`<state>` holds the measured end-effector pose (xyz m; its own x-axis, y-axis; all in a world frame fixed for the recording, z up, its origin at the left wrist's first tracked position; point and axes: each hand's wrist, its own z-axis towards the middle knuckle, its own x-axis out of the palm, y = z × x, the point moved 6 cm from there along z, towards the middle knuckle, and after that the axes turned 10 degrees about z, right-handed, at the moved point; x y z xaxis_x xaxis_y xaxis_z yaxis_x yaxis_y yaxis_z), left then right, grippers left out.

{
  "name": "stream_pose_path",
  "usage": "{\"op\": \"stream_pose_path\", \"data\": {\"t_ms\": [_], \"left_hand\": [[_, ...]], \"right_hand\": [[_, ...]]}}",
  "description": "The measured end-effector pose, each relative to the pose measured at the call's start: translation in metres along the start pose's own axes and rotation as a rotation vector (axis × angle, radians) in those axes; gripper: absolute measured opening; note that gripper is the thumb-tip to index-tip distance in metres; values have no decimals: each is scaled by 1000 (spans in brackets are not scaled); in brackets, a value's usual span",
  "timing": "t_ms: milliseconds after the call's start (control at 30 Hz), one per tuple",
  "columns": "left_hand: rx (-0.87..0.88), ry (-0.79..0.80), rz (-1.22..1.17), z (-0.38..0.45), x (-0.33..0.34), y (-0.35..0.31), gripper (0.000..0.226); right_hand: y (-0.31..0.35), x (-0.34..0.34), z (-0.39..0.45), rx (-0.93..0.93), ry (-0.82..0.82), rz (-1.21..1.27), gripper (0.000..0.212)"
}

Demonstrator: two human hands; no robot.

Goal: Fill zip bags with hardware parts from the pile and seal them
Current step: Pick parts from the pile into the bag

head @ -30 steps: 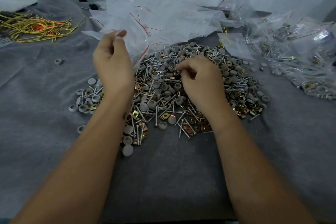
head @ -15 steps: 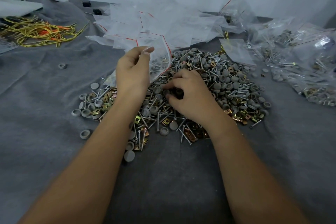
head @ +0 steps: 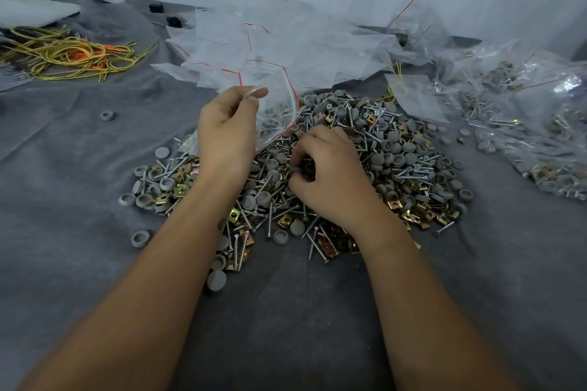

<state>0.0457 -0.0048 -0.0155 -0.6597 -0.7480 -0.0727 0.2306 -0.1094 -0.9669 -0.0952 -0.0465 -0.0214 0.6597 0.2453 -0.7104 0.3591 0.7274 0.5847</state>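
The left hand is pinching the rim of a clear zip bag between thumb and fingers, holding it open just above the far left part of the pile of screws, grey caps and brass clips. The right hand is lying on the pile with fingers curled, picking at parts; what it is gripping cannot be told. Empty bags are lying beyond the pile, filled bags to the right, on a grey cloth.
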Motion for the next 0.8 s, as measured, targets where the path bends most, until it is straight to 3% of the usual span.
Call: {"op": "stream_pose_path", "data": {"t_ms": [200, 367, 567, 733, 800], "left_hand": [[7, 7, 49, -2, 4, -1, 26], [117, 134, 217, -10, 14, -5, 22], [155, 235, 252, -16, 19, -8, 21], [126, 397, 88, -22, 27, -15, 22], [137, 394, 54, -22, 26, -17, 20]], "right_hand": [[-11, -27, -3, 138, -294, 305, 11], [-9, -44, -8, 128, -524, 387, 9], [4, -40, -9, -66, -573, 199, 8], [-1, -23, -4, -21, -475, 184, 13], [-3, -22, -3, -8, -466, 173, 15]]}}
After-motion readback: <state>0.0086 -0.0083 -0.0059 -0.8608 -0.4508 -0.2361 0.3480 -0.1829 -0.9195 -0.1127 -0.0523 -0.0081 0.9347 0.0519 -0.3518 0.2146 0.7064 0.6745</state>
